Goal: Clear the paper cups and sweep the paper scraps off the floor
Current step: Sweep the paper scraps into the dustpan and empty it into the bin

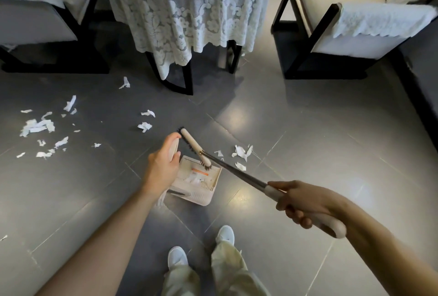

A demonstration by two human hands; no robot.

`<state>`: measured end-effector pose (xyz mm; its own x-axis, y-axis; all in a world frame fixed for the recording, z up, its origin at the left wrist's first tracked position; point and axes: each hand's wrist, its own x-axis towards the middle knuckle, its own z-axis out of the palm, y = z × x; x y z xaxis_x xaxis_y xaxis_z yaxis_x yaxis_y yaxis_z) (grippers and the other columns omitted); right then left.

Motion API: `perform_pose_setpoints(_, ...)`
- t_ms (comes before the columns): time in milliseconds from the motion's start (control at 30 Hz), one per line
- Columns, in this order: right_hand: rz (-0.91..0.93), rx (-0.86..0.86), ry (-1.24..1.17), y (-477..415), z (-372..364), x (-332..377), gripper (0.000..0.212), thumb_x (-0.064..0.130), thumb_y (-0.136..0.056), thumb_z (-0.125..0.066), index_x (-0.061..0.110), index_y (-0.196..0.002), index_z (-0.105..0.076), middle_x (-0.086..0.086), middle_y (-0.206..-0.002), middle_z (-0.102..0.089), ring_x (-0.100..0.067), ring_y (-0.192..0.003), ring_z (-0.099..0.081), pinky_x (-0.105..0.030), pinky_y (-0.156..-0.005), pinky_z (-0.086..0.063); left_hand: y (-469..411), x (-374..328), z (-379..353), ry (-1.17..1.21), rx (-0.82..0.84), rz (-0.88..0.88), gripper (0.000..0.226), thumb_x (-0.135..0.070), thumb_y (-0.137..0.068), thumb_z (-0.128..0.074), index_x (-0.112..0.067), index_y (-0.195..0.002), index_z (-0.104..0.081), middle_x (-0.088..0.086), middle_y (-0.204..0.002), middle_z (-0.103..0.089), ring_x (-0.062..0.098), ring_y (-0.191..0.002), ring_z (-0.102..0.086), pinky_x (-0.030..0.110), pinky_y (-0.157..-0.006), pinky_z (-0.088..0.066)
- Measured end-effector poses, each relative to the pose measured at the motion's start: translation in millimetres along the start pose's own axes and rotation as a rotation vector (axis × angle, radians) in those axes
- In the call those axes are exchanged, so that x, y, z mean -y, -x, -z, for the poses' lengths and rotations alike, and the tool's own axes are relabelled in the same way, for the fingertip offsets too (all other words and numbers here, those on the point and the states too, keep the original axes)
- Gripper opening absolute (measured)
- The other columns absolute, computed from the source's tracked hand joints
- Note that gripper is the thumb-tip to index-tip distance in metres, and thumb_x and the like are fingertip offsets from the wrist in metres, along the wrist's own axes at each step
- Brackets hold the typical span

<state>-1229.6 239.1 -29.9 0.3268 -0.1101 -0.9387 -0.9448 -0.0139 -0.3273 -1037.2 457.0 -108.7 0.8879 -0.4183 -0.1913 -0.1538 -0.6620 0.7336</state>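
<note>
- The biggest scatter of paper scraps (38,127) lies on the floor (308,111) well to the left of the dustpan (201,186). A few nearer scraps (145,127) sit just up and left of it.
- The left hand (163,164) is just left of the dustpan, with its fingers curled round the upright handle (175,147) and the forearm reaching forward and down.
- The dustpan sits low ahead of the feet (177,256) with some paper already inside. I cannot tell whether it touches the floor.
- The broom (193,146) has its head over the dustpan's far edge, and its shaft slants from there down and right.
- A small cluster of scraps (242,152) lies just right of the dustpan, beside the broom head. It looks like the easiest next sweep, drawn leftward.
- The right hand (301,204), well right of the dustpan, is wrapped round the broom's grip with the arm held out.
- No paper cups are in view.
</note>
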Motion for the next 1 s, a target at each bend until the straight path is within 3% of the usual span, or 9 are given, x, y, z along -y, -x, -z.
perform_pose_setpoints(200, 0.052, -0.172, -0.048, 19.0, 15.4, -14.6, 0.054, 0.003, -0.094, -0.042, 0.030, -0.141, -0.039, -0.003, -0.057, -0.042, -0.009, -0.039, -0.036, -0.019, -0.035, -0.032, 14.5, 6.5, 3.6, -0.040, 0.080, -0.012, 0.039, -0.009, -0.093, -0.050, -0.027, -0.128, -0.049, 0.006, -0.099, -0.060, 0.026, -0.083, -0.045, 0.024, -0.074, -0.032)
perform_pose_setpoints(333, 0.060, -0.281, 0.017, 2.3, 16.9, -14.6, 0.045, 0.007, -0.095, -0.039, 0.021, -0.137, -0.043, -0.005, -0.066, -0.044, -0.013, -0.047, -0.038, -0.021, -0.039, -0.034, 23.5, 5.8, 6.2, -0.112, 0.157, -0.060, 0.038, -0.013, -0.092, -0.051, -0.031, -0.126, -0.050, 0.006, -0.088, -0.060, 0.033, -0.079, -0.053, 0.029, -0.065, -0.035)
perform_pose_setpoints(467, 0.007, -0.322, 0.119, -37.5, 15.7, -17.1, 0.042, -0.001, -0.091, -0.038, 0.010, -0.131, -0.043, -0.009, -0.062, -0.046, -0.018, -0.048, -0.041, -0.023, -0.040, -0.037, 19.4, 6.2, 0.9, -0.110, 0.206, -0.119, 0.042, -0.012, -0.090, -0.054, -0.042, -0.117, -0.046, 0.010, -0.103, -0.064, 0.036, -0.092, -0.057, 0.036, -0.079, -0.047)
perform_pose_setpoints(533, -0.026, -0.295, 0.119, -51.6, 11.3, -21.1, 0.032, -0.001, -0.090, -0.037, 0.002, -0.120, -0.045, -0.010, -0.062, -0.048, -0.018, -0.046, -0.044, -0.024, -0.041, -0.038, 13.7, 3.5, -3.6, -0.108, 0.211, -0.125, 0.043, -0.012, -0.089, -0.054, -0.046, -0.113, -0.044, 0.012, -0.098, -0.063, 0.035, -0.088, -0.057, 0.036, -0.077, -0.047)
perform_pose_setpoints(633, -0.066, -0.210, 0.036, -54.3, -3.1, -26.9, 0.016, 0.002, -0.092, -0.038, 0.000, -0.105, -0.047, -0.009, -0.064, -0.049, -0.015, -0.046, -0.044, -0.023, -0.041, -0.039, 3.1, -0.9, -10.0, -0.123, 0.223, -0.103, 0.041, -0.012, -0.091, -0.052, -0.037, -0.123, -0.048, 0.015, -0.085, -0.059, 0.033, -0.078, -0.052, 0.030, -0.069, -0.041)
perform_pose_setpoints(700, -0.068, -0.165, 0.016, -47.6, -14.4, -30.1, 0.019, 0.003, -0.093, -0.039, 0.004, -0.109, -0.049, -0.007, -0.064, -0.049, -0.013, -0.047, -0.045, -0.022, -0.042, -0.040, -2.0, -5.3, -13.5, -0.135, 0.233, -0.113, 0.041, -0.014, -0.091, -0.052, -0.038, -0.124, -0.047, 0.016, -0.083, -0.058, 0.031, -0.076, -0.050, 0.030, -0.069, -0.041)
perform_pose_setpoints(833, -0.066, -0.083, -0.084, -29.2, -29.9, -35.3, 0.036, 0.007, -0.095, -0.036, 0.009, -0.129, -0.047, -0.004, -0.060, -0.045, -0.011, -0.050, -0.040, -0.020, -0.041, -0.038, -5.3, -11.8, -16.7, -0.144, 0.243, -0.112, 0.041, -0.015, -0.093, -0.050, -0.036, -0.128, -0.047, 0.013, -0.085, -0.055, 0.032, -0.089, -0.049, 0.037, -0.080, -0.047)
perform_pose_setpoints(1000, -0.095, 0.016, -0.195, -5.1, -30.7, -42.6, 0.045, 0.003, -0.093, -0.039, 0.021, -0.133, -0.044, 0.001, -0.043, -0.036, -0.009, -0.038, -0.034, -0.017, -0.035, -0.029, -0.8, -14.3, -14.6, -0.155, 0.223, -0.134, 0.044, -0.013, -0.093, -0.051, -0.035, -0.131, -0.047, 0.012, -0.086, -0.053, 0.033, -0.091, -0.048, 0.034, -0.081, -0.042)
